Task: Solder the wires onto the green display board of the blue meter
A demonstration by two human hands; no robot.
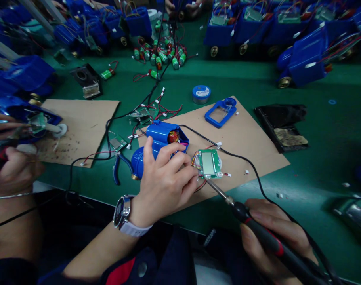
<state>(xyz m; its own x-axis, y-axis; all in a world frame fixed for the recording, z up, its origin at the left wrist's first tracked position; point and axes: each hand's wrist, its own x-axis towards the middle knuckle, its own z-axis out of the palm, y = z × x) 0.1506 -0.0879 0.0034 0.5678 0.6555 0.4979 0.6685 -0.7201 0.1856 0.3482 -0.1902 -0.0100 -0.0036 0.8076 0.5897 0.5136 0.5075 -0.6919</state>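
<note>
Pinching the small circuit board (209, 163) on the cardboard (257, 150), the left hand (162, 182) steadies it; the right hand (272, 233) grips the soldering iron (257, 229). Light, fragile; hold by edges.

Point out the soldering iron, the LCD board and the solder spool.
soldering iron (268, 241), head view, on the black and red handle in the right hand.
LCD board (208, 163), head view, on the grey display face.
solder spool (201, 93), head view, on the top flange.

Blue housing (161, 136); green circuit board (209, 163) — black-and-red soldering iron (266, 241); green table (257, 85).
</note>
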